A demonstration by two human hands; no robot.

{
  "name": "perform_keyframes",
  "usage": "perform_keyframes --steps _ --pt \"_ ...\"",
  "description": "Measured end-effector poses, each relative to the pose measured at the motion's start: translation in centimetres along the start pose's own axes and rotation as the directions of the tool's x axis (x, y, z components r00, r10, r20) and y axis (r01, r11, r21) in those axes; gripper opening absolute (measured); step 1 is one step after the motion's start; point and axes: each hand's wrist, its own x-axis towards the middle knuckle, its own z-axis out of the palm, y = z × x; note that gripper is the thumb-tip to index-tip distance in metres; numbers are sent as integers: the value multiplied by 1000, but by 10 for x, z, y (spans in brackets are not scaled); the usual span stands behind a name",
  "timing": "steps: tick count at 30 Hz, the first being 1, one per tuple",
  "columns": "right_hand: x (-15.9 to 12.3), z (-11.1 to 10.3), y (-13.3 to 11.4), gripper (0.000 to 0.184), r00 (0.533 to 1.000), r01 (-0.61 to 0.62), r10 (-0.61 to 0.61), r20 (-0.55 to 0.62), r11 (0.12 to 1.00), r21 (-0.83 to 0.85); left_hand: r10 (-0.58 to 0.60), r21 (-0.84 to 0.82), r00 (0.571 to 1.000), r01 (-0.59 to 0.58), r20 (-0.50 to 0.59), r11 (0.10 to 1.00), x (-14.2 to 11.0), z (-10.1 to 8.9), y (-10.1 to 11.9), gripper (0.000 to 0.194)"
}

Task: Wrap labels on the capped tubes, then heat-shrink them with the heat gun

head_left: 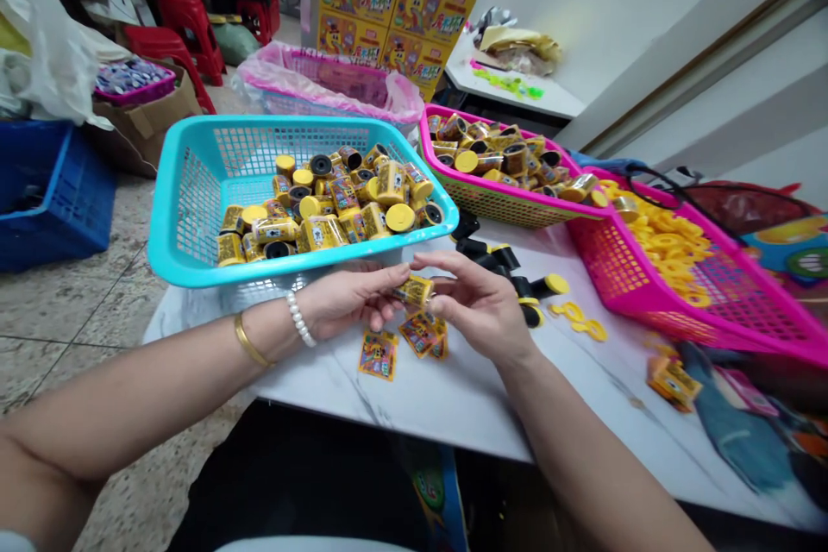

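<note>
As seen from the head camera, a small yellow labelled canister [415, 291] is pinched in a narrow grip between the fingertips of the left hand [342, 302] and the right hand [469, 306], just above a marble table [310, 379]. Loose printed labels [379, 355] are scattered beneath it, and a turquoise basket [194, 190] heaped with more canisters [327, 220] is set just beyond the left hand.

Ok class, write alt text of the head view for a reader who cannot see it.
The left hand and right hand hold a small yellow labelled canister over a white marble table, beside loose printed labels. Behind them, a turquoise plastic basket and a pink basket hold more canisters, and another pink basket holds yellow rings.
</note>
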Motion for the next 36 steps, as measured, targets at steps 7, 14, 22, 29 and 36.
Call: perform_keyframes --steps 7,14,22,29,36 --pt "13 7 -34 20 893 181 -402 -201 730 -659 100 213 981 -64 -165 975 2 0 -6 38" --pt "71 -53 -76 44 932 129 -337 -137 657 -742 346 878 927 -280 142 389 -9 0 -9 18" --pt "-35 -155 -26 30 785 -545 -89 -613 369 -753 143 960 950 -270 279 -80 -17 -2 -4 18" --pt "-48 -145 13 36 804 -524 -29 -594 438 -730 194 967 947 -256 255 -21 -10 -4 6 31" --pt "-106 -64 -35 31 778 -223 -425 -462 501 -836 498 992 858 -101 126 -77 -38 6 -26 15"
